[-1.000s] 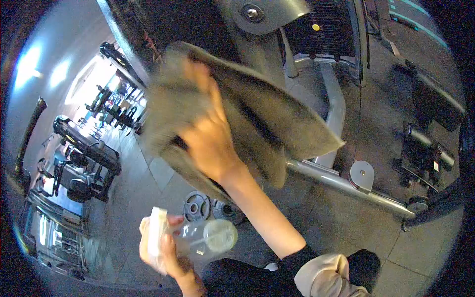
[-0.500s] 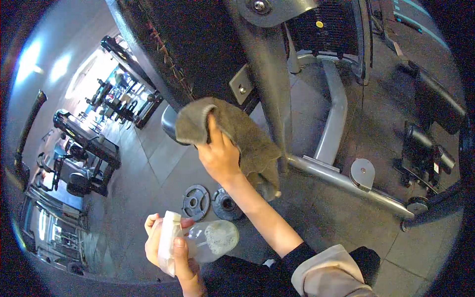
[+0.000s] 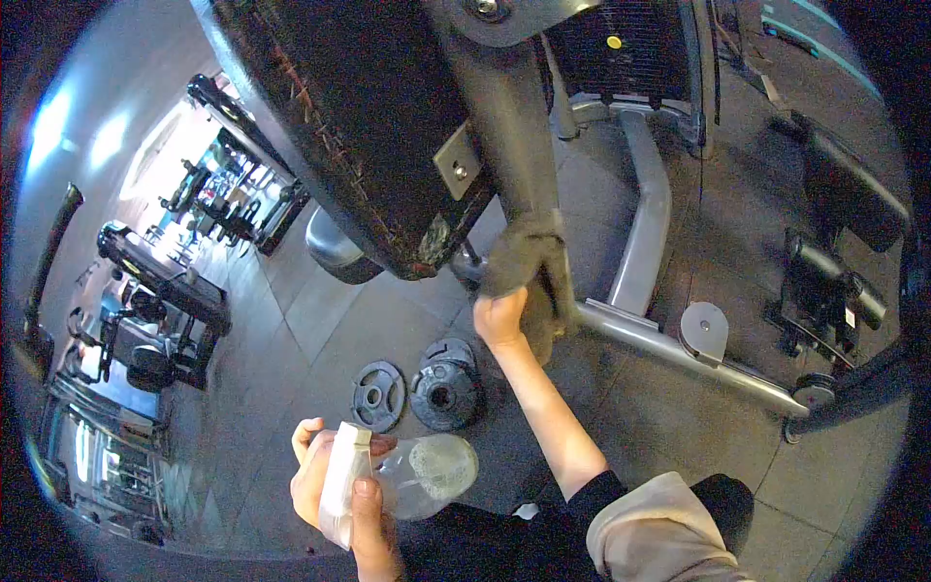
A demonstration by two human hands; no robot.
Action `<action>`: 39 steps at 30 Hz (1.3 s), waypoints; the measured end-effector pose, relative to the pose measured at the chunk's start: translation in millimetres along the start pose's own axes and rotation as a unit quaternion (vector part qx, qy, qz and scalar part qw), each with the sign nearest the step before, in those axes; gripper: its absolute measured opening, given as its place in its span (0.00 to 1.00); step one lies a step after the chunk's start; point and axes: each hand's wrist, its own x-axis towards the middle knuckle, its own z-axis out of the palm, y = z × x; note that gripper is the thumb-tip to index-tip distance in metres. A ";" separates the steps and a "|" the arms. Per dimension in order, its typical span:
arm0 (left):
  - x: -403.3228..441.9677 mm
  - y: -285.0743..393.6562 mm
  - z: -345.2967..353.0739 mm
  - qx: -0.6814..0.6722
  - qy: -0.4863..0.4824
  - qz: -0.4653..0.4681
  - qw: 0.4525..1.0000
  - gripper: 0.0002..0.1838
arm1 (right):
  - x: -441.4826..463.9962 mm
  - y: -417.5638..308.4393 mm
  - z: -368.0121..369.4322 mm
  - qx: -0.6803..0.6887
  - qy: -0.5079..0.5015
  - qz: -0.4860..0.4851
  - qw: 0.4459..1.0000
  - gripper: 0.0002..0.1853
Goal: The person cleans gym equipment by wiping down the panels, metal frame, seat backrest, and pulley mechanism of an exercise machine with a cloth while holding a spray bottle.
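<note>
My left hand point(image 3: 320, 480) is wrapped round the white head of a clear spray bottle point(image 3: 427, 473), which lies tilted sideways with foamy liquid inside. My right hand point(image 3: 501, 316) grips a dark grey-brown cloth point(image 3: 529, 262). The cloth is against the lower part of a grey metal post point(image 3: 509, 126) of a gym machine, and it hides most of my right fingers. Just left of the cloth hangs the machine's black pad point(image 3: 349, 116), its edge worn and stitched, with a metal bracket point(image 3: 458, 171) on its underside.
Weight plates point(image 3: 444, 393) lie on the dark tiled floor below my right arm. A grey frame bar point(image 3: 693, 359) runs low to the right, with a round grey disc point(image 3: 703, 330) on it. Other gym machines point(image 3: 160, 301) stand at the left, and padded rollers point(image 3: 844, 281) at the right.
My right hand has moved the cloth right and down, from in front of the black pad's lower end onto the grey post. My left hand still holds the bottle, slightly lower.
</note>
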 end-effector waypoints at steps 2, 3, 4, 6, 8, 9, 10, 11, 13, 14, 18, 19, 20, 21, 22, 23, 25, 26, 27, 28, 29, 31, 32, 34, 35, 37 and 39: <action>2.6 -1.7 3.6 -0.007 0.001 0.008 1.000 0.29 | 11.4 -38.8 0.4 0.095 -0.092 0.032 0.991 0.24; 3.3 -3.1 5.5 -0.012 0.001 0.010 1.000 0.29 | 18.9 -53.3 10.8 0.112 -0.094 -0.033 0.989 0.25; 3.2 -4.3 7.0 -0.015 0.000 0.011 1.000 0.29 | 25.6 -63.5 21.1 0.130 -0.098 -0.095 0.982 0.26; 4.2 -4.8 11.7 -0.010 -0.011 0.017 1.000 0.29 | 36.4 -71.9 29.8 0.008 -0.096 -0.186 0.978 0.28; 5.6 -3.9 13.4 0.002 -0.025 0.023 0.999 0.28 | 36.7 -61.2 36.0 -0.037 -0.082 -0.247 0.965 0.29; 6.8 -3.3 14.1 0.008 -0.032 0.028 0.999 0.27 | 23.8 -45.8 45.8 0.027 -0.094 -0.152 0.984 0.27; 7.1 -2.5 15.3 0.014 -0.039 0.032 0.999 0.27 | 7.3 -30.9 57.2 0.090 -0.105 -0.056 0.989 0.25; 7.2 -3.8 16.1 0.014 -0.038 0.037 0.998 0.26 | 2.7 -29.2 52.1 0.066 -0.081 -0.034 0.994 0.22; 7.3 -10.4 18.3 0.015 -0.036 0.051 0.998 0.24 | -7.5 -24.3 42.3 0.019 -0.037 0.013 0.999 0.17; 7.2 -13.1 22.3 0.010 -0.017 0.065 0.998 0.23 | -11.4 -19.1 34.3 0.005 0.004 0.051 0.999 0.15; 1.0 -17.4 14.4 -0.007 -0.032 0.012 0.999 0.29 | -17.8 -28.4 8.5 0.108 0.095 0.114 0.983 0.16; 3.0 -13.9 13.7 0.006 -0.030 0.021 0.999 0.27 | -15.4 -31.4 9.0 0.090 0.086 0.087 0.988 0.16; 4.0 -11.6 12.9 0.019 -0.026 0.027 0.999 0.27 | 2.4 -50.1 9.1 0.104 0.073 0.059 0.990 0.17; 4.7 -11.2 11.2 0.010 -0.023 0.021 0.999 0.27 | 24.4 -70.7 11.1 0.119 0.057 0.033 0.991 0.18; 5.4 -11.1 9.7 0.003 -0.020 0.013 1.000 0.27 | 41.4 -74.9 16.0 0.119 0.021 -0.010 0.993 0.17; 5.7 -10.4 7.9 -0.002 -0.019 0.004 1.000 0.28 | 52.9 -74.6 22.6 0.120 -0.015 -0.051 0.991 0.16; 4.9 -7.4 8.3 0.013 -0.016 0.002 1.000 0.28 | 56.7 -72.1 37.1 0.115 -0.030 -0.045 0.992 0.16; 5.3 -6.5 8.5 0.020 -0.022 0.008 1.000 0.28 | 55.7 -72.2 39.9 0.112 -0.035 -0.045 0.992 0.16; 5.9 -5.7 9.0 0.024 -0.029 0.017 0.999 0.28 | 53.1 -73.2 39.1 0.108 -0.024 -0.050 0.993 0.16; 6.6 -7.3 10.3 0.015 -0.025 0.018 0.999 0.27 | 51.3 -74.3 37.9 0.104 -0.009 -0.057 0.993 0.16; 6.7 -11.9 13.0 0.005 -0.023 0.020 1.000 0.27 | 51.1 -74.4 36.8 0.098 0.006 -0.065 0.993 0.16; 4.8 -23.1 15.5 -0.006 -0.032 0.020 0.999 0.26 | 52.2 -71.5 34.3 0.072 0.025 -0.080 0.994 0.17; 3.9 -31.9 13.0 -0.008 -0.041 0.020 0.999 0.26 | 52.6 -68.6 32.4 0.060 0.033 -0.090 0.994 0.17; 6.7 -28.5 14.2 -0.008 -0.058 0.010 0.998 0.26 | 46.4 -59.5 27.5 0.058 0.035 -0.047 0.997 0.18; 5.4 -28.1 17.1 -0.014 -0.051 0.018 0.998 0.26 | 41.9 -54.6 24.9 0.058 0.039 -0.024 0.997 0.18; 5.0 -29.5 20.6 -0.024 -0.038 0.037 0.998 0.27 | 42.7 -51.1 19.0 0.127 0.061 0.029 0.990 0.19; 5.9 -26.8 17.1 -0.006 -0.037 0.052 0.998 0.27 | 48.8 -56.7 17.2 0.187 0.118 0.064 0.973 0.18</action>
